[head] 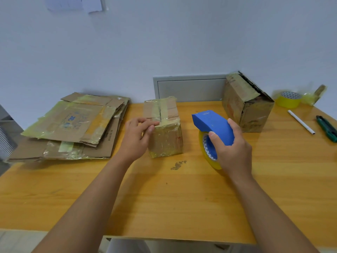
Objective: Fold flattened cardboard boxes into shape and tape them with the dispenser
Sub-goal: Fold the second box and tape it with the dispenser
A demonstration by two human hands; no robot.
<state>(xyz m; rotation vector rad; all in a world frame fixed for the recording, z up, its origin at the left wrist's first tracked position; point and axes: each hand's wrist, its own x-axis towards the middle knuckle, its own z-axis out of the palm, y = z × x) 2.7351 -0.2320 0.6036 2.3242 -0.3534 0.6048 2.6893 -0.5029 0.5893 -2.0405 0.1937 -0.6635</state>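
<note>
A small folded cardboard box (167, 137) stands in the middle of the wooden table (164, 198), with yellowish tape along its top seam. My left hand (137, 136) rests against the box's near left top edge, fingertips pressing the tape there. To the right of the box, my right hand (231, 148) grips the blue tape dispenser (213, 125), which holds a yellow tape roll (206, 154) resting on the table. A stack of flattened cardboard boxes (73, 126) lies at the left.
A larger taped box (246, 103) stands at the back right. Beyond it are a spare yellow tape roll (289, 100), a white pen (300, 124) and a green utility knife (328, 130). A grey panel (189, 88) leans on the wall behind.
</note>
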